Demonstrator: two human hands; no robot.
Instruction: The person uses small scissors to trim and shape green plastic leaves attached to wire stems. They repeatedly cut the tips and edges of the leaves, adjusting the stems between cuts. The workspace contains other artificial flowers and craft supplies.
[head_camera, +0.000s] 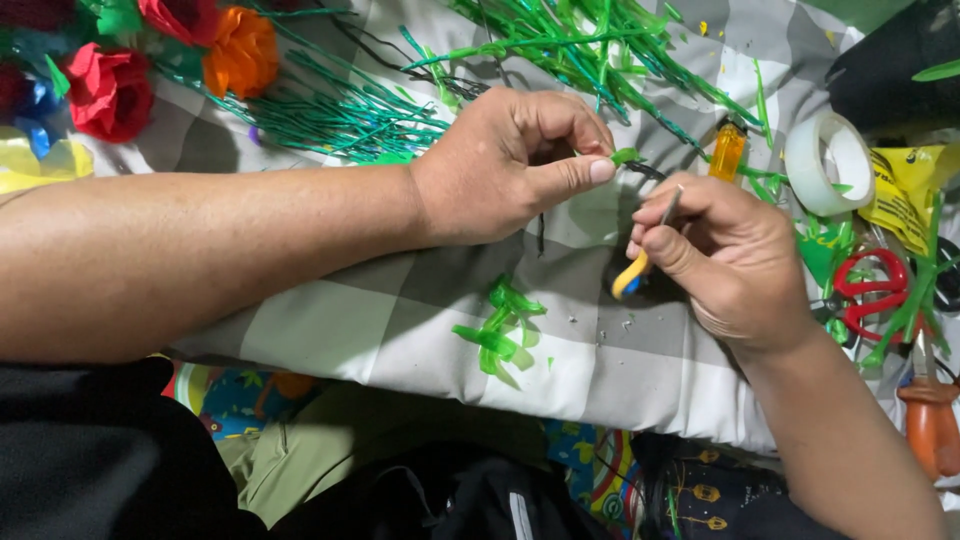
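Note:
My left hand (510, 160) pinches a small green plastic leaf piece (625, 156) on a thin dark wire between thumb and fingers. My right hand (725, 255) is closed around a small tool with a yellow handle (630, 275) and a thin metal tip that points up toward the leaf piece. Both hands hover over a grey-and-white checked cloth (400, 300). A little cluster of green plastic leaf pieces (500, 330) lies on the cloth just below my hands.
Red and orange artificial flowers (170, 55) with green wire stems (340, 115) lie at the upper left. More green stems (590, 45) spread across the top. A tape roll (830, 160), an orange lighter (728, 150), red-handled scissors (870, 290) and an orange-handled tool (930, 420) sit on the right.

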